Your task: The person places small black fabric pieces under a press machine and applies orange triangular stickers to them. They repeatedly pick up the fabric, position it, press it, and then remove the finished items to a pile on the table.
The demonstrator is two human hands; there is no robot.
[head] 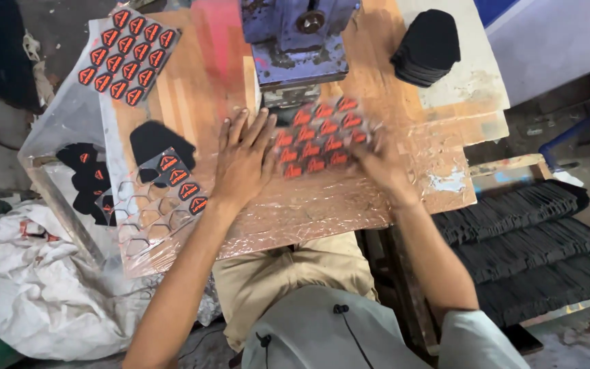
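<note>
Grey shirt fabric and tan trousers are seen at the bottom edge, nearest the camera, with both bare forearms reaching away from them onto a wooden workboard (192, 89) covered by crinkled clear plastic film (322, 205). On the left, a part-emptied sheet of emblems (172, 184) is seen with only a few red-and-black pieces left among empty outlines, beside a loose black fabric piece (155, 140). The left hand (244, 160) is laid palm down on the film, fingers straight and fanned apart, wrist flat, just beside a transparent sheet of red emblems (319, 137). The right hand (380, 164) is placed at that sheet's right edge; it is blurred, so whether its fingers are spread or pinching the sheet cannot be told. The sheet itself lies on the film directly in front of the blue press (298, 44), its far edge close to the press base. Beyond it, a stack of black fabric pieces (428, 48) is set at the right and a full emblem sheet (128, 55) at the far left. Several risks can be judged from this layout: the slippery film could bunch under the flat left hand and drag the sheet askew; emblems could be lifted or creased if the right edge is pulled too sharply; and fingers held so near the press base could be caught if the sheet is pushed further in without care.
</note>
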